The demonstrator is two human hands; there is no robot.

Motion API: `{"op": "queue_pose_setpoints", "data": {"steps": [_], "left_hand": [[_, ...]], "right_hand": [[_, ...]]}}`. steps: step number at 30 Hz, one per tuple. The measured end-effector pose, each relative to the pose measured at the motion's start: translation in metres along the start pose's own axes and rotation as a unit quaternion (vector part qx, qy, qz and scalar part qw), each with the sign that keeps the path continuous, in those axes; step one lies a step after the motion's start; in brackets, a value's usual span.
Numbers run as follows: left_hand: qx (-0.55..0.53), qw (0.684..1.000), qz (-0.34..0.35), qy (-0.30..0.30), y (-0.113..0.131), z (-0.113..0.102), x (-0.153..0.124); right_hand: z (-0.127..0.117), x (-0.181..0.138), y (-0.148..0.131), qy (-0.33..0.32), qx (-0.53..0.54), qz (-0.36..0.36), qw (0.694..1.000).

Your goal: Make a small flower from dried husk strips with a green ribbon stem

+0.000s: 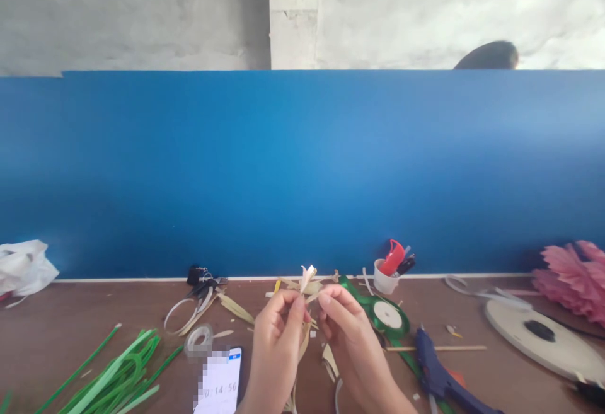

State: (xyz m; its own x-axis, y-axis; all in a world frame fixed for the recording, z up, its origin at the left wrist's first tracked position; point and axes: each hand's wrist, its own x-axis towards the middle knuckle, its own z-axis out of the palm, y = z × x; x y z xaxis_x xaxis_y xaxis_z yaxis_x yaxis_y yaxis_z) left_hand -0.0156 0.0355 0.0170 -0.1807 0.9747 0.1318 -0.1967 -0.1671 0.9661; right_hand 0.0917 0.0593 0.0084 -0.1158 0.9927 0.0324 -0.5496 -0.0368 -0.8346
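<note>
Near the middle of the table, my left hand (278,346) pinches the base of a small cream flower (308,277) that looks made of dried husk. Its pale petals point upward above the fingertips. Close beside it, my right hand (350,337) is closed, thumb against forefinger, on a thin pale husk strip (314,297) that reaches toward the flower's base. Whether the strip is joined to the flower is hidden by the fingers. Loose dried husk pieces (235,308) lie on the table behind and beneath both hands.
Left: green pipe cleaners (116,373), clear tape roll (198,340), phone (222,379), black clips (201,275). Right: green ribbon spool (388,315), blue glue gun (439,370), wooden stick (449,348), white cup (386,278) of tools, oval board (543,338), pink paper (571,281). A blue partition (283,174) stands behind.
</note>
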Motion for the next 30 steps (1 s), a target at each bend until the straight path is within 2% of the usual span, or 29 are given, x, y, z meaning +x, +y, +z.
{"op": "queue_pose_setpoints", "data": {"steps": [2,3,5,6,8,9,10,11,13,16,19,22,24,26,30], "left_hand": [[-0.001,1.000,0.004,0.007,0.000,0.000,0.000],[-0.003,1.000,0.006,0.012,0.000,0.000,0.000],[-0.011,1.000,0.008,0.020,0.000,-0.001,0.001],[-0.016,1.000,0.005,0.017,0.000,-0.001,0.001],[-0.026,1.000,-0.008,-0.003,0.000,-0.002,0.001],[-0.030,0.999,-0.015,-0.013,0.000,-0.002,0.002],[-0.031,0.999,-0.020,-0.021,0.000,-0.003,0.002],[-0.031,0.999,-0.023,-0.025,0.000,-0.003,0.002],[-0.023,0.999,-0.026,-0.025,-0.001,-0.004,0.003],[-0.003,0.999,-0.028,-0.030,-0.001,-0.004,0.003],[0.017,0.999,-0.024,-0.040,0.002,-0.004,0.002],[0.063,0.998,0.003,-0.012,0.005,-0.005,0.002],[0.102,0.994,0.046,0.015,0.006,-0.006,0.002],[0.136,0.985,0.104,0.014,0.005,-0.008,0.002],[0.190,0.964,0.186,-0.002,-0.001,-0.009,0.001]], "right_hand": [[-0.002,0.000,0.000,-0.008,-0.038,-0.010,0.999],[-0.003,0.000,0.000,-0.007,-0.072,-0.038,0.997],[-0.006,0.000,-0.003,-0.012,-0.189,-0.158,0.969],[-0.007,0.000,-0.004,-0.020,-0.265,-0.242,0.933],[-0.010,0.000,-0.009,-0.044,-0.410,-0.399,0.819],[-0.011,-0.001,-0.012,-0.053,-0.460,-0.451,0.763],[-0.012,-0.001,-0.014,-0.058,-0.493,-0.484,0.720],[-0.012,-0.002,-0.017,-0.060,-0.514,-0.501,0.694],[-0.012,-0.003,-0.023,-0.071,-0.544,-0.503,0.668],[-0.011,-0.004,-0.030,-0.110,-0.578,-0.484,0.648],[-0.012,-0.003,-0.033,-0.127,-0.585,-0.475,0.645],[-0.012,-0.003,-0.034,-0.124,-0.562,-0.456,0.679],[-0.011,-0.003,-0.035,-0.117,-0.538,-0.431,0.714],[-0.009,-0.004,-0.036,-0.117,-0.521,-0.410,0.739],[-0.007,-0.005,-0.036,-0.117,-0.511,-0.379,0.763]]}}
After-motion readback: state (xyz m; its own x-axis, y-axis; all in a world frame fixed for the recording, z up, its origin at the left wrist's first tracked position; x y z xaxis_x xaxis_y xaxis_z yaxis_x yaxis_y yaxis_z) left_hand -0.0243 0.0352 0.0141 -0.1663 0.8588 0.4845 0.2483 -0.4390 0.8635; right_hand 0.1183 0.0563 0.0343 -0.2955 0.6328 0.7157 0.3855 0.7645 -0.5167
